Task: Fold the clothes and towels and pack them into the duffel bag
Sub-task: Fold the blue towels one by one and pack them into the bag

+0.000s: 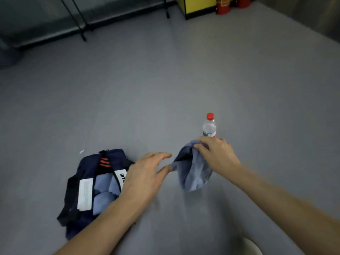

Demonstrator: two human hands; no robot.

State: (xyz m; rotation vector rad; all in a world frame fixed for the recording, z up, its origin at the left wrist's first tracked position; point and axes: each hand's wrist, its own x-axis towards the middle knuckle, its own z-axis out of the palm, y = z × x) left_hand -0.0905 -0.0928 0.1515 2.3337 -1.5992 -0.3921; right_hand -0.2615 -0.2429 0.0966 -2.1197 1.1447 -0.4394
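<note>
Your right hand (217, 153) pinches the blue cloth (193, 172) bunched, left hand (147, 173) open beside it; grip could slip, or your swing may topple the bottle (209, 127).

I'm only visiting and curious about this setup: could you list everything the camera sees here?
navy fabric duffel bag: one, navy, open on the floor, left
folded pale-blue cloths: several, pale blue, inside the bag
loose blue cloth: one, blue, held right of the bag
clear plastic bottle with red cap: one, clear, upright behind the cloth
yellow box: one, yellow, far wall
red fire extinguishers: two, red, beside the box
black metal rack legs: two, black, far left
left hand: one, open, reaching toward the cloth
right hand: one, gripping the cloth's top
</note>
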